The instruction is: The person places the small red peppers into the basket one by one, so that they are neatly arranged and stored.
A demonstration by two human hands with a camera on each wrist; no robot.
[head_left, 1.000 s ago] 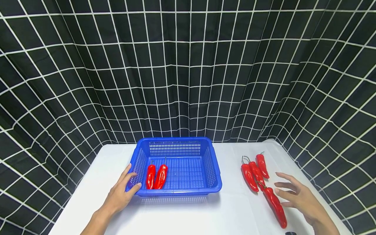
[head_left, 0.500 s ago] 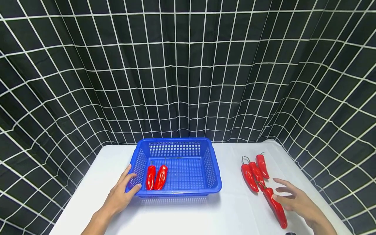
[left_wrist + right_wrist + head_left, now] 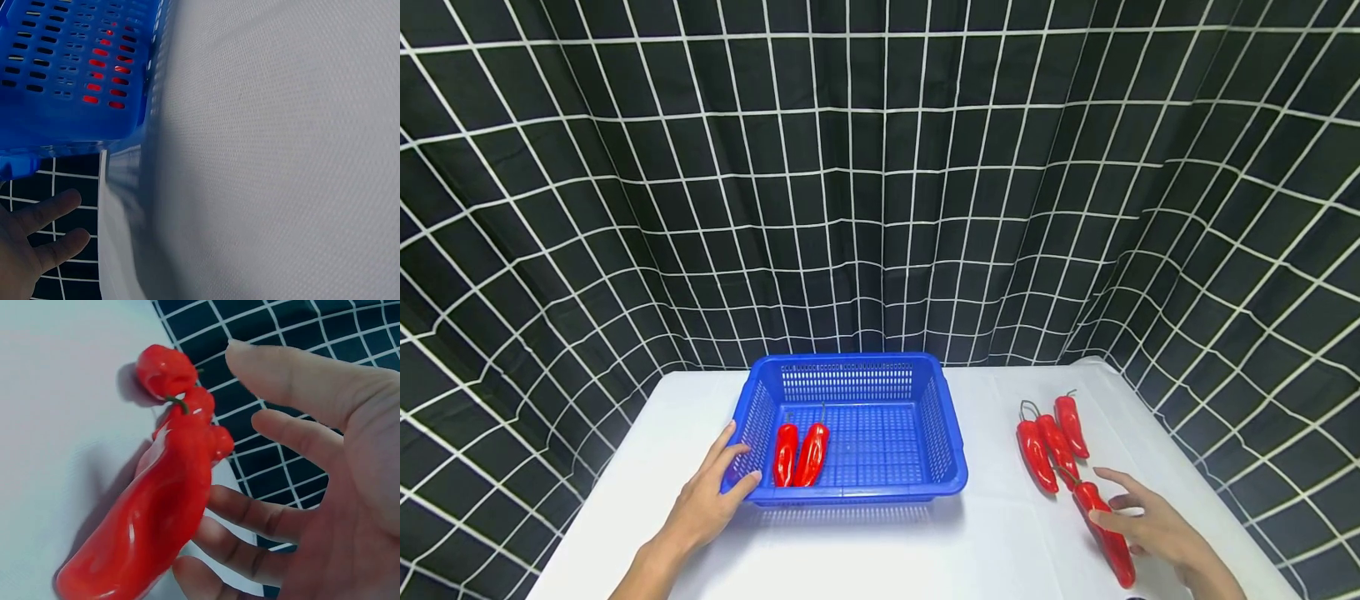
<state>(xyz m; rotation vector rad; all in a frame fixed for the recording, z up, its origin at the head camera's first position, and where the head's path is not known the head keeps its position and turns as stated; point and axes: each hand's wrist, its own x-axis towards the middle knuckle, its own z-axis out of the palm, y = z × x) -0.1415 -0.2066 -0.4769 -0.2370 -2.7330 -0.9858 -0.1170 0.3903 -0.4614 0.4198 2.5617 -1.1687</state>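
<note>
In the head view my left hand point(image 3: 703, 500) lies at the left front corner of a blue plastic basket point(image 3: 857, 490), fingers at its rim. The left wrist view shows two fingers point(image 3: 59, 247) stretched out below the perforated basket wall point(image 3: 37, 112). My right hand point(image 3: 1150, 521) is loosely spread over the nearest red pepper point(image 3: 1103, 533), thumb on one side and fingertips on the other. In the right wrist view this glossy pepper point(image 3: 144, 512) lies on the cloth with its green stem pointing away, the lower fingertips right beside it.
Two red peppers point(image 3: 811, 454) lie in the left part of the basket. Beyond my right hand, three more red peppers point(image 3: 1036, 457) lie close together on the white tablecloth point(image 3: 985, 533). A black curtain with a white grid point(image 3: 880, 208) surrounds the table.
My right hand has moved left and slightly toward me, over the nearest pepper, its thumb now overlapping it. The left hand and the basket stay in place.
</note>
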